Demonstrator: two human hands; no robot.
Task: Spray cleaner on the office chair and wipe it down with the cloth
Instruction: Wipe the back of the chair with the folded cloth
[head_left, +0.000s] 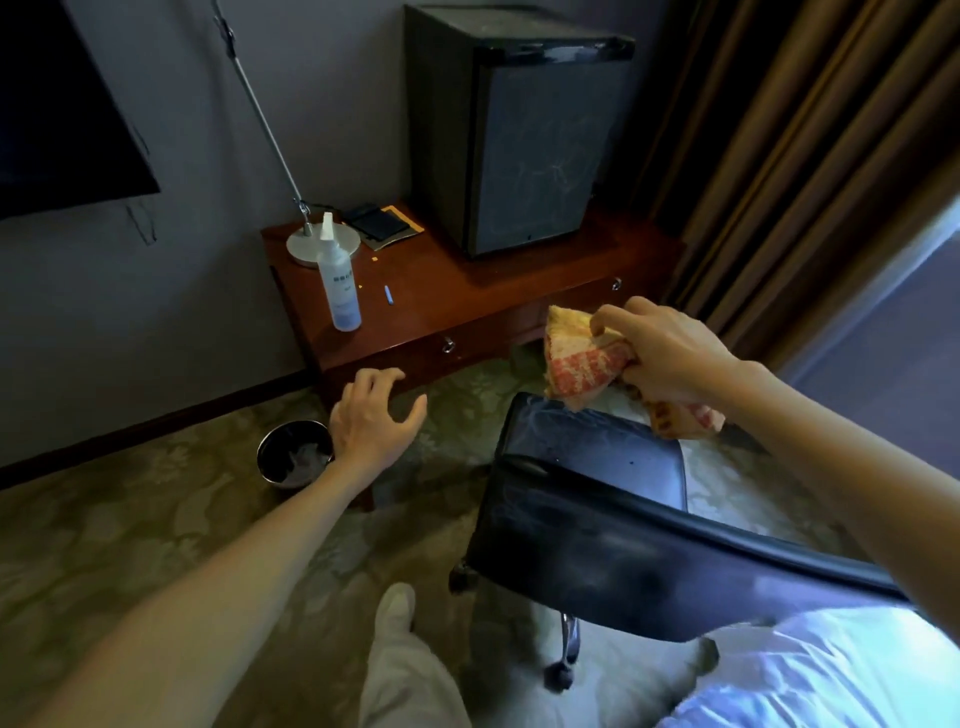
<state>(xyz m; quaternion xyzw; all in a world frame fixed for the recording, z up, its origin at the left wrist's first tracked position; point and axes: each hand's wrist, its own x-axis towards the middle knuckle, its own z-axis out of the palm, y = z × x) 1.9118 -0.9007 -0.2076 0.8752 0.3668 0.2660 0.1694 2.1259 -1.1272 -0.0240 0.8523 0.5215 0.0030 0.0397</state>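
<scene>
The black leather office chair (587, 499) stands in the lower middle, its back towards me and its seat beyond. My right hand (670, 358) is shut on a bunched yellow and red cloth (582, 364), held just above the far edge of the seat. My left hand (376, 421) hovers open with fingers spread, left of the chair and below the desk's front edge, holding nothing. The white spray bottle (338, 280) stands upright on the wooden desk (467, 306), apart from both hands.
A black mini fridge (524, 135) sits on the desk's right half. A lamp base (322, 244) and dark notepads (379, 221) lie behind the bottle. A round metal bin (293, 457) stands on the patterned carpet by my left wrist. Brown curtains (810, 171) hang at right.
</scene>
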